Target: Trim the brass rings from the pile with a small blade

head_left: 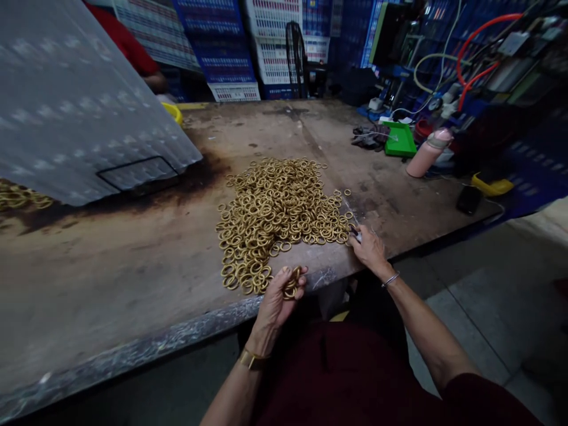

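Note:
A heap of brass-coloured rings (284, 204) is spread over the worktable (133, 260) in front of me. My left hand (280, 293), at the table's front edge, has its fingers curled around several of these rings (291, 285). To the right of the heap, my right hand (369, 248) is closed on a small dark and pale object (356, 234), too small to identify. That hand rests low by the tabletop, close to the outermost rings. Its fingertips are partly hidden.
A tall grey corrugated sheet (89, 100) stands at the left, with more rings (22, 195) beside it. Behind it is a person's red sleeve (126, 38). At right are a green tray (399, 139), a pink bottle (429, 154) and a machine with red hoses (470, 65).

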`<state>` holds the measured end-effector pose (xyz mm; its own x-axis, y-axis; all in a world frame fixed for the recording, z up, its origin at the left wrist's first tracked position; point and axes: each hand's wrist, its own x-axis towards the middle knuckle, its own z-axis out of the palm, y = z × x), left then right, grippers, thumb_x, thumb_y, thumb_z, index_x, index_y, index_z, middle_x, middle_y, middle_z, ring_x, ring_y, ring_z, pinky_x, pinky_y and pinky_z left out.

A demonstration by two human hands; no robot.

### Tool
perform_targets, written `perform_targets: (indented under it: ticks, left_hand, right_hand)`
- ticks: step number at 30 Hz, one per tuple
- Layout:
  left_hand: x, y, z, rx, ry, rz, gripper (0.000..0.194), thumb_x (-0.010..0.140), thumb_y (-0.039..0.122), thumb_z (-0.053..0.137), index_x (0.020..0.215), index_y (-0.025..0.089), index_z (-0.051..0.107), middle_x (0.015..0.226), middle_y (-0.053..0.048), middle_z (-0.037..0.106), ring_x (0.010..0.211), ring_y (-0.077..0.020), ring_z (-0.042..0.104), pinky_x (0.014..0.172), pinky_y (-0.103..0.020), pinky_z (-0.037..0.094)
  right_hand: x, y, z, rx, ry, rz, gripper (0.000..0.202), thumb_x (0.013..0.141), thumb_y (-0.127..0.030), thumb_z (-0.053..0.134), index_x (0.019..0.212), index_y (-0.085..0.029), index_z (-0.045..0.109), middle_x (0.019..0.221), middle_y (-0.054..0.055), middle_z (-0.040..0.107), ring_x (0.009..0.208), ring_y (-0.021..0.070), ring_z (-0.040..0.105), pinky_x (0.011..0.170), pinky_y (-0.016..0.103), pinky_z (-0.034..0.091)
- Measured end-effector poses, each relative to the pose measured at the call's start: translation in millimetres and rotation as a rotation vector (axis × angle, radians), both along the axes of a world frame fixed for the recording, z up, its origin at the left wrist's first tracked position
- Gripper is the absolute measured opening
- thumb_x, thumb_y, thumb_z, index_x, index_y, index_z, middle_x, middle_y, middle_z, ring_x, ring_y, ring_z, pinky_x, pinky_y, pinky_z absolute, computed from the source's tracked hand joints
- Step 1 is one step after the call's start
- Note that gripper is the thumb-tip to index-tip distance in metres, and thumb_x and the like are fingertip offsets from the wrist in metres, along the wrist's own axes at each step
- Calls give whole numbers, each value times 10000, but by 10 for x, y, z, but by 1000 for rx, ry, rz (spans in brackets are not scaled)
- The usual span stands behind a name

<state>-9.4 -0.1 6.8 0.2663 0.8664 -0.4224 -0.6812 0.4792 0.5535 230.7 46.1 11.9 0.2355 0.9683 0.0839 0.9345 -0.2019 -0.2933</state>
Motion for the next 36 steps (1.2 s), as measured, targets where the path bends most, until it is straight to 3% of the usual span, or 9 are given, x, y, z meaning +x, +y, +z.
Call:
perform_targets:
  ticks: [4, 9, 16, 21, 25, 29, 36]
  left_hand:
    - [-11, 16, 47, 12, -22, -38, 242, 652, 246, 737, 755, 159, 536, 808, -62, 651, 614, -119, 569, 397, -158, 362]
    - [-2, 42, 53, 14, -37, -64, 305, 611, 211, 745, 872, 162, 593, 775, -50, 633, 630, -135, 591, 397, -156, 361]
    - [23, 52, -18, -92, -29, 10, 250, 609, 227, 774, 679, 130, 555, 757, -52, 624, 649, -127, 603, 406, -146, 345]
    - [46, 59, -12, -47, -40, 1, 274, 626, 240, 768, 682, 142, 519, 664, 6, 559, 590, -89, 555, 419, -142, 358]
    - [88, 73, 41, -2, 83, -8, 347, 594, 312, 792, 789, 144, 560, 637, 27, 540, 562, -83, 545, 425, -149, 382]
    - [143, 77, 47, 44, 238, 14, 499, 541, 408, 806, 902, 145, 584, 598, 36, 543, 510, -89, 541, 389, -152, 360]
    - [182, 40, 7, 147, 346, 44, 398, 578, 452, 771, 732, 142, 573, 548, 29, 540, 457, -68, 494, 365, -142, 320]
  right_hand:
    - [13, -76, -16, -89, -33, 38, 318, 875, -381, 463, 1126, -212, 559, 1053, 87, 632, 899, 217, 594, 718, 294, 389]
    - [-133, -100, -43, -49, -20, 81, 274, 873, -335, 466, 1094, -198, 554, 1061, 86, 629, 871, 204, 600, 681, 275, 377]
    - [-293, -114, -108, 2, 72, 158, 230, 859, -251, 470, 1053, -174, 565, 929, 72, 669, 799, 188, 607, 658, 253, 361]
    - [-453, -85, -166, 135, 259, 345, 212, 849, -218, 449, 1004, -177, 587, 970, 81, 657, 890, 175, 589, 761, 251, 400]
    - [-647, -64, -163, 175, 455, 444, 189, 843, -258, 449, 915, -177, 604, 883, 60, 650, 804, 153, 576, 752, 246, 413]
    - [-829, -77, -103, 127, 648, 460, 181, 814, -295, 465, 833, -182, 605, 726, 0, 599, 645, 114, 514, 632, 213, 390]
    - [-998, -118, 24, 50, 810, 406, 175, 763, -347, 501, 728, -185, 556, 596, -48, 493, 542, 85, 411, 538, 196, 332]
